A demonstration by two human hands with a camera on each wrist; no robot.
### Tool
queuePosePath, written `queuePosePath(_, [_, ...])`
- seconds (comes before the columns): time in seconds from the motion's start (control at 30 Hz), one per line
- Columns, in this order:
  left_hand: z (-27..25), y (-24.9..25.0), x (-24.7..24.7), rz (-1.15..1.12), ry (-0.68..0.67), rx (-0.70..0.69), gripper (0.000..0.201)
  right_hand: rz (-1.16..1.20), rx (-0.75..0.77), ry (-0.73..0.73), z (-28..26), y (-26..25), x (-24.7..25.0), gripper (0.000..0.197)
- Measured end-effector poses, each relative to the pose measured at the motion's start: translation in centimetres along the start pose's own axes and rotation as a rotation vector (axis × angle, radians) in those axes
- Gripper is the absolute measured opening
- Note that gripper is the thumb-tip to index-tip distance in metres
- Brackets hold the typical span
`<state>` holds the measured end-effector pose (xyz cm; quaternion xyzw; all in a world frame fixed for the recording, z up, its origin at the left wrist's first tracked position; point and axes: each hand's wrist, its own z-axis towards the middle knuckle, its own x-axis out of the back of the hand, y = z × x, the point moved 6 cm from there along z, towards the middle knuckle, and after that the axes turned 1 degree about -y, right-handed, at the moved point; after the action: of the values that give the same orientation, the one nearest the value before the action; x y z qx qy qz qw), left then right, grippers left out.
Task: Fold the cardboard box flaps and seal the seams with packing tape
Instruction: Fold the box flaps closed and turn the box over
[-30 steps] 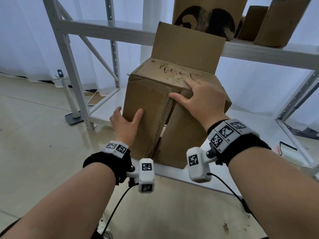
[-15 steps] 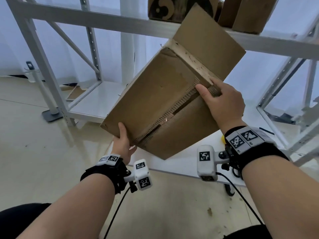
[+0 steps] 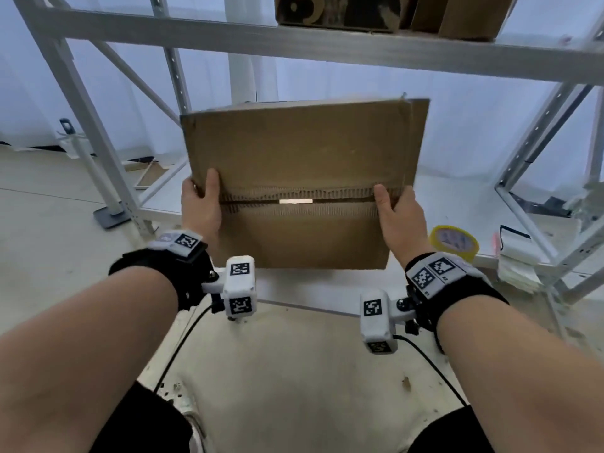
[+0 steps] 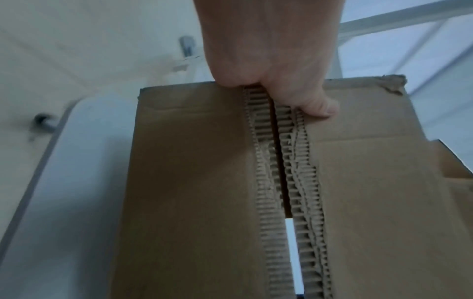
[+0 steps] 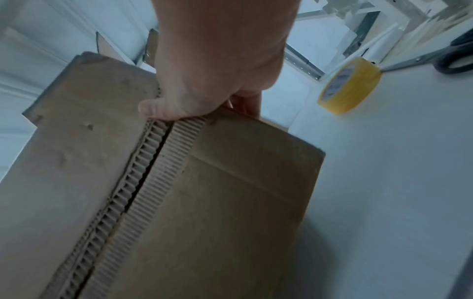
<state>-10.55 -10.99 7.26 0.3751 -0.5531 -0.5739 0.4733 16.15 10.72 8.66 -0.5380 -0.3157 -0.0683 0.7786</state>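
- Our left hand (image 3: 200, 204) and right hand (image 3: 399, 214) grip opposite ends of a cardboard box (image 3: 304, 152), thumbs beside its untaped seam (image 3: 295, 201).
- Yellow packing tape (image 3: 454, 240) lies nearby.

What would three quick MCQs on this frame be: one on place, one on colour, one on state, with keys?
1. Where is the tape roll?
A. on the white shelf, right of the box
B. on top of the box
C. in the left hand

2. What colour is the tape roll?
A. blue
B. yellow
C. black

3. What state is the seam of the cardboard box?
A. taped over
B. untaped, with a gap
C. flaps wide open

Key: 1 A, it sits on the shelf beyond the right hand. 2 B, yellow in head and right wrist views. 3 B, light shows through the slit; left hand and right hand grip its ends.
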Motion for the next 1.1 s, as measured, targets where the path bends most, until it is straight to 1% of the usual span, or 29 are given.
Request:
queuePosePath(0.03, [0.8,0.3,0.3,0.04,-0.014,-0.034,0.057,-0.01,-0.01,-0.039,-0.1,0.1,-1.0,0.056])
queuePosePath(0.1, [1.3,0.0,0.5,0.101,-0.043,-0.061,0.057,-0.021,-0.019,-0.084,0.0,0.3,-2.2,0.056])
queuePosePath(0.2, [0.9,-1.4,0.5,0.127,-0.051,-0.081,0.055,-0.075,-0.03,-0.097,0.2,0.5,-2.7,0.053])
queuePosePath(0.27, [0.8,-2.1,0.4,0.17,-0.056,-0.101,0.055,-0.123,-0.022,-0.094,0.4,0.7,-2.5,0.058])
queuePosePath(0.3, [0.9,-2.4,0.2,0.177,-0.082,-0.099,0.057,-0.148,-0.012,-0.094,0.4,0.9,-2.5,0.062])
queuePosePath(0.37, [1.1,-3.4,-0.4,0.213,-0.174,-0.045,0.061,-0.18,-0.016,-0.119,0.4,1.6,-2.6,0.069])
queuePosePath(0.4, [1.0,-4.0,-0.6,0.246,-0.219,0.004,0.062,-0.187,-0.045,-0.148,0.4,2.1,-2.9,0.07])
queuePosePath(0.47, [0.8,-5.0,-0.8,0.301,-0.284,0.096,0.059,-0.191,-0.123,-0.208,0.2,3.1,-3.5,0.062])
queuePosePath(0.53, [0.7,-5.5,-0.9,0.318,-0.304,0.122,0.058,-0.176,-0.164,-0.227,0.0,3.6,-4.0,0.053])
queuePosePath(0.57, [0.8,-5.6,-0.8,0.315,-0.289,0.115,0.058,-0.17,-0.167,-0.227,-0.1,3.7,-4.4,0.052])
queuePosePath(0.63, [0.9,-6.1,-0.6,0.289,-0.246,0.117,0.066,-0.145,-0.169,-0.237,-0.1,3.5,-5.1,0.056])
queuePosePath(0.7, [1.0,-6.6,-0.4,0.282,-0.232,0.103,0.081,-0.086,-0.19,-0.248,-0.2,3.4,-5.6,0.059])
queuePosePath(0.77, [1.0,-7.1,-0.5,0.293,-0.29,0.091,0.092,-0.053,-0.204,-0.242,0.0,3.5,-5.6,0.061])
queuePosePath(0.83, [1.2,-7.7,-0.4,0.297,-0.373,0.089,0.096,-0.068,-0.184,-0.243,0.2,3.7,-5.2,0.061])
queuePosePath(0.93, [1.4,-8.1,0.1,0.365,-0.423,0.061,0.089,-0.106,-0.153,-0.242,0.4,4.0,-4.6,0.057])
queuePosePath(1.1, [1.5,-7.4,0.2,0.523,-0.369,-0.008,0.065,-0.091,-0.173,-0.199,0.7,4.0,-4.6,0.052])
